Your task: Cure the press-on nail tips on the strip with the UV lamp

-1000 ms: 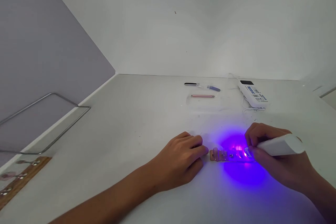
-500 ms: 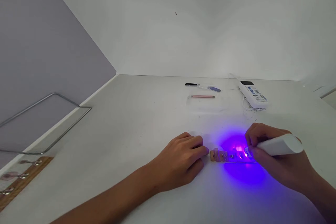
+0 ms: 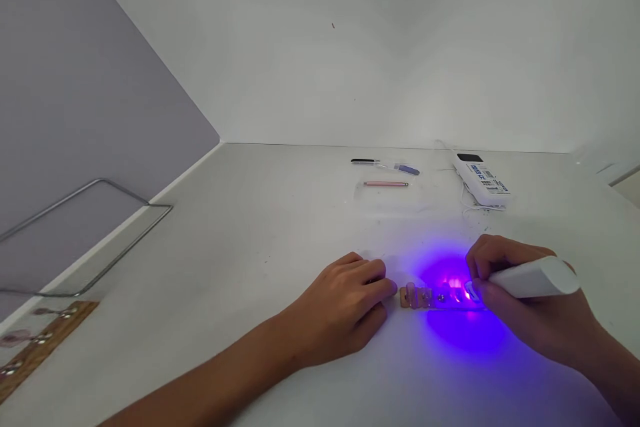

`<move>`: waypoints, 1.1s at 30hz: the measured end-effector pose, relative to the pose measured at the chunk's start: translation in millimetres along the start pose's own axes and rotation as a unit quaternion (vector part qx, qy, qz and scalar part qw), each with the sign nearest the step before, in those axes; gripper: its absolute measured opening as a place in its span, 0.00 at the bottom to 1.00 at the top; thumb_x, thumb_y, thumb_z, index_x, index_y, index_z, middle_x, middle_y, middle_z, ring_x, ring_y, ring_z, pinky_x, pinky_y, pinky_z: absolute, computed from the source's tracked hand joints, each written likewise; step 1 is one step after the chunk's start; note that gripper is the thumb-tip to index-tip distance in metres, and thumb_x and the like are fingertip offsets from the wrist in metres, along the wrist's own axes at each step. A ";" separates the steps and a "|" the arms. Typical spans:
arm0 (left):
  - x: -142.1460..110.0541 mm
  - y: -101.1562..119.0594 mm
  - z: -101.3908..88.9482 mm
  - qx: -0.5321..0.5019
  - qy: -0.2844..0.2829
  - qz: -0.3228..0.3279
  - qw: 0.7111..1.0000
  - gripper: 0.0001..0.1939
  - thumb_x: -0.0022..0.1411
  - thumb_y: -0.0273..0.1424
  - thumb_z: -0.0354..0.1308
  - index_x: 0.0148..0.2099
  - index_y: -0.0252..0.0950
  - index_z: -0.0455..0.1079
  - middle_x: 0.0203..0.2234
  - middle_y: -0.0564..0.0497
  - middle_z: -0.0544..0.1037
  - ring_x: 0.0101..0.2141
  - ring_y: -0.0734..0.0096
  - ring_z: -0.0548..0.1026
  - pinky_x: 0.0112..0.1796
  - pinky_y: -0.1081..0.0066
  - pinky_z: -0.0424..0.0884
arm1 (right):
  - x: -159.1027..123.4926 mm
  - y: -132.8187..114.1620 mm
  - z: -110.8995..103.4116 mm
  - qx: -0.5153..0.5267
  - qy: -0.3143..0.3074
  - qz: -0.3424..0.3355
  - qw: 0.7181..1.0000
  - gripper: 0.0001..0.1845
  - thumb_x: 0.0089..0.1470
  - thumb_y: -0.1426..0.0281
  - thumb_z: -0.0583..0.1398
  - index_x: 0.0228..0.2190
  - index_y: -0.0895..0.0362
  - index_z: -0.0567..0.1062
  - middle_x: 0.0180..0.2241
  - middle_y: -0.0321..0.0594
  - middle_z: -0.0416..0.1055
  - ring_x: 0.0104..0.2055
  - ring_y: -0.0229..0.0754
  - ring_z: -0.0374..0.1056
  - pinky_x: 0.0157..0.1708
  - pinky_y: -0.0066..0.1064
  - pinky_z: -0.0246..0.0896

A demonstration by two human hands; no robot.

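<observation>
Hardly anything moves since the pic from ½ sec ago: the whole view slips a tiny bit to the left, but both hands and all the things stay put. R hand [image 3: 530, 323] grips a fat white lamp [image 3: 535, 278] like a pen, w/ its tip pointing down & left. Bright purple light [image 3: 465, 340] spills from the tip onto the white table [image 3: 250, 213]. Under the glow lies the task strip [image 3: 415, 295], flat, nr the front, btwn the two hands; it has little shiny bits on top. Its R end is lost in the glare & behind the fingers. L hand [image 3: 353, 303] rests on the table w/ bent fingers, just beside the strip's L end; can't tell if it touches, or if anything is under the palm. Farther back, a pink stick [image 3: 385, 183] lies on clear plastic. Behind it are a black tool [image 3: 364, 161] & a blue paddle [image 3: 407, 169]. To their R sits a white gadget [image 3: 483, 180] w/ thin cord. Far L: bent metal bar [image 3: 125, 250] & brown board [image 3: 50, 347].
</observation>
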State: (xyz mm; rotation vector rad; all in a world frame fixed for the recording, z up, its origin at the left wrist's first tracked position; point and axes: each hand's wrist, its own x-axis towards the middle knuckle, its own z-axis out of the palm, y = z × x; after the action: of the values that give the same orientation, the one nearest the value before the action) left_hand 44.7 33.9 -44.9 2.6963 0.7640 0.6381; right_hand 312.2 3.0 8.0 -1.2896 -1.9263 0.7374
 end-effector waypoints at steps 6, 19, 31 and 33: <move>-0.1 -0.5 0.2 0.005 0.007 0.001 1.000 0.16 0.63 0.20 0.44 0.38 0.35 0.73 0.26 0.53 0.69 0.24 0.71 0.63 0.33 0.68 0.65 | -1.1 -0.2 1.8 0.004 0.016 0.006 1.000 0.08 0.54 0.75 0.57 0.25 0.52 0.68 0.22 0.30 0.65 0.21 0.35 0.58 0.19 0.25 0.54; 0.2 -0.3 2.1 0.004 0.005 0.001 1.000 0.16 0.63 0.20 0.45 0.38 0.35 0.74 0.26 0.53 0.68 0.24 0.71 0.62 0.33 0.69 0.65 | 0.8 1.2 0.3 -0.003 -0.013 0.003 1.000 0.08 0.54 0.75 0.58 0.25 0.52 0.68 0.22 0.30 0.66 0.21 0.35 0.60 0.19 0.25 0.56; -0.2 0.4 1.0 0.003 -0.004 -0.003 1.000 0.15 0.63 0.19 0.45 0.38 0.35 0.72 0.26 0.53 0.68 0.25 0.70 0.63 0.34 0.68 0.65 | 1.1 -4.3 1.0 0.021 0.017 0.020 0.999 0.08 0.52 0.75 0.59 0.24 0.53 0.68 0.21 0.31 0.65 0.20 0.35 0.59 0.19 0.26 0.54; 0.3 0.1 0.7 0.007 -0.004 -0.001 1.000 0.15 0.63 0.19 0.45 0.38 0.35 0.72 0.26 0.53 0.68 0.24 0.71 0.63 0.33 0.68 0.65 | 0.6 -4.1 1.1 0.022 0.020 0.024 0.999 0.08 0.52 0.74 0.59 0.24 0.53 0.68 0.21 0.31 0.65 0.20 0.35 0.58 0.19 0.27 0.54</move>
State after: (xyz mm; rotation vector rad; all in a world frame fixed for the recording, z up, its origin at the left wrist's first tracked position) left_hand 45.3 33.9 -45.4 2.7094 0.7716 0.6230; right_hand 308.9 2.1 10.6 -1.3189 -1.8423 0.7682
